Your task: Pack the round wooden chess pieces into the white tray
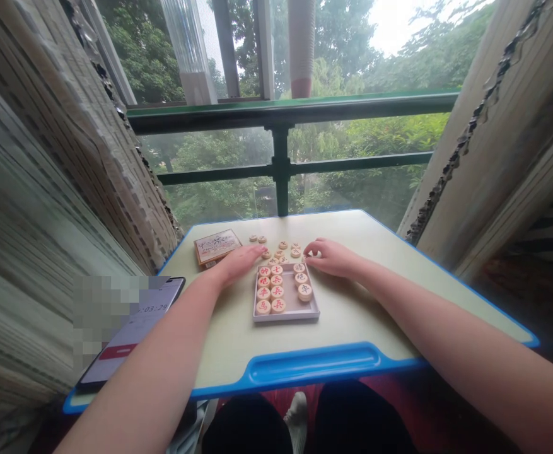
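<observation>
A shallow open box (299, 310) lies in the middle of the small table (352, 302) and holds several round wooden chess pieces (277, 291) with red characters. More loose pieces (283, 246) lie just beyond it. My left hand (239, 260) rests flat with fingers stretched toward the loose pieces at the box's far left corner. At the far right corner, my right hand (330, 255) has its fingers curled and pinched at a piece; what the fingers hold is hidden.
The box lid (216, 246) with printed characters lies at the table's far left. A phone (137, 328) showing a timer sits on the left edge. The table has a blue rim with a groove (314, 364) at the front. A window railing (280, 164) and curtains stand beyond.
</observation>
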`<state>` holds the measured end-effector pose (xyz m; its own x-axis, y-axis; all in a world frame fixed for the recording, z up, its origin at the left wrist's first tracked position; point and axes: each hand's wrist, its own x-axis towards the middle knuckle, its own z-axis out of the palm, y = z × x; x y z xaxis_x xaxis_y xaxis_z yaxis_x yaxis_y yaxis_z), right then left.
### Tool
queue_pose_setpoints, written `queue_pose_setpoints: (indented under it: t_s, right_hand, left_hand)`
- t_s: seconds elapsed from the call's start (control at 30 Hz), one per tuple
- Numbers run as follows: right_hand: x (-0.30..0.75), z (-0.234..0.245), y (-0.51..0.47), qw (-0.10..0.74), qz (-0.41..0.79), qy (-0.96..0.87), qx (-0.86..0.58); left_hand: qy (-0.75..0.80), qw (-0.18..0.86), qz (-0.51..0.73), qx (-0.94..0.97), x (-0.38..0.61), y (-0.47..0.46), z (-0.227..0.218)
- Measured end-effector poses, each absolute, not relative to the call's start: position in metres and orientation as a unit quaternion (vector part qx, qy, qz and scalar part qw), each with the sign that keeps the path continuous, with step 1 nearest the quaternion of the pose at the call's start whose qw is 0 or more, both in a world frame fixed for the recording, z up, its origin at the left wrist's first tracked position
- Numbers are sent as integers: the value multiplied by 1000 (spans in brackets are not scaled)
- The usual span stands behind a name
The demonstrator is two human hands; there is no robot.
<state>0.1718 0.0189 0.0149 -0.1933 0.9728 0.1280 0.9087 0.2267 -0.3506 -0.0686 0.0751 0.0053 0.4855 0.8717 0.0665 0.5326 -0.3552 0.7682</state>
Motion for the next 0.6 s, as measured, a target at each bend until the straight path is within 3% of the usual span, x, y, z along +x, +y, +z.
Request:
queue_pose_setpoints:
  t_s: [0.6]
  right_hand:
    - [163, -1, 34, 259, 63, -765, -587]
  left_hand:
    - [415, 290, 210, 836, -57, 61, 10]
